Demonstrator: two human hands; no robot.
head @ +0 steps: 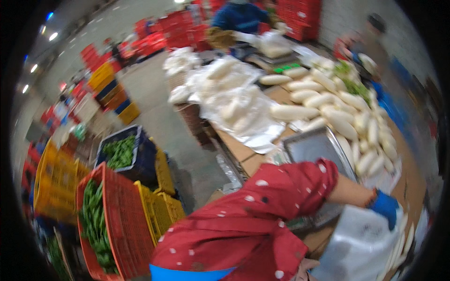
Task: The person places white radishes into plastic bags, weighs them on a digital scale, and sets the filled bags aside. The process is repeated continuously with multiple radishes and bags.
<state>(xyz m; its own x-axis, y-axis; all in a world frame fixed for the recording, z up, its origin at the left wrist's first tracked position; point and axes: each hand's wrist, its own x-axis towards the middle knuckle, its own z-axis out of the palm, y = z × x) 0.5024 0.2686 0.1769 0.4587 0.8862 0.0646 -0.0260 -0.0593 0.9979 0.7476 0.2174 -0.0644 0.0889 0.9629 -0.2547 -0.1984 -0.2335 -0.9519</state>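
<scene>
My left hand [385, 209], in a blue glove, reaches across to the right from a red sleeve with white spots. It lies at the far edge of a pale, shiny sheet, apparently plastic bags [351, 242]. Something white shows beside its fingers, but blur hides whether it is gripped. Slender white radishes [400, 246] lie just past this hand. Under my forearm is a metal tray [316, 145], partly hidden by the sleeve. A heap of large white radishes [337, 119] covers the table beyond the tray. My right hand is out of view.
Bagged radishes [235, 109] lie on the table's left side. Across it, a co-worker [240, 17] handles a bag at a scale with green digits [286, 67]. Another person [372, 45] stands at right. Crates of greens, one red [130, 224], one dark blue [146, 156], stand left.
</scene>
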